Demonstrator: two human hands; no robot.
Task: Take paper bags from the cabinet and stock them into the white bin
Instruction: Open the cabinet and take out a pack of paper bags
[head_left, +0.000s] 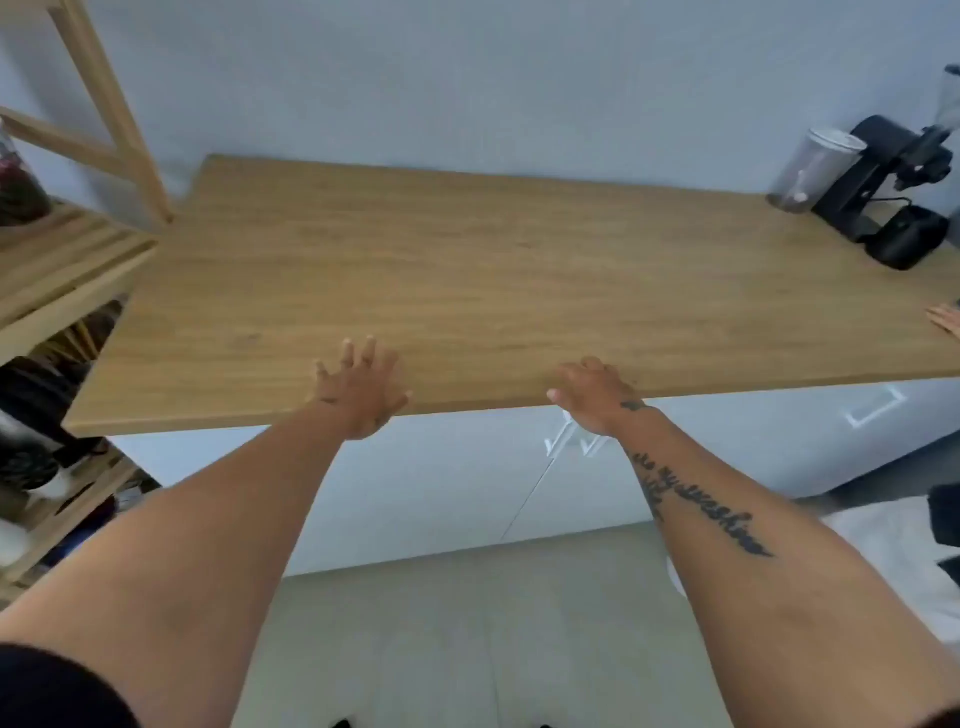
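Observation:
A white cabinet (447, 488) with shut doors stands under a wooden countertop (467, 280). Two white handles (574, 441) sit side by side near the doors' top edge. My left hand (361, 389) lies flat with spread fingers on the countertop's front edge. My right hand (595, 397) hangs over the same edge just above the handles, its fingers loosely bent and holding nothing. No paper bags and no white bin are in view.
A wooden shelf unit (67, 260) with a jar stands at the left. At the back right are a black coffee grinder (893, 197) and a clear container (815, 171). Another person's fingertips (945, 319) rest on the counter's right edge. Another handle (875, 408) shows farther right.

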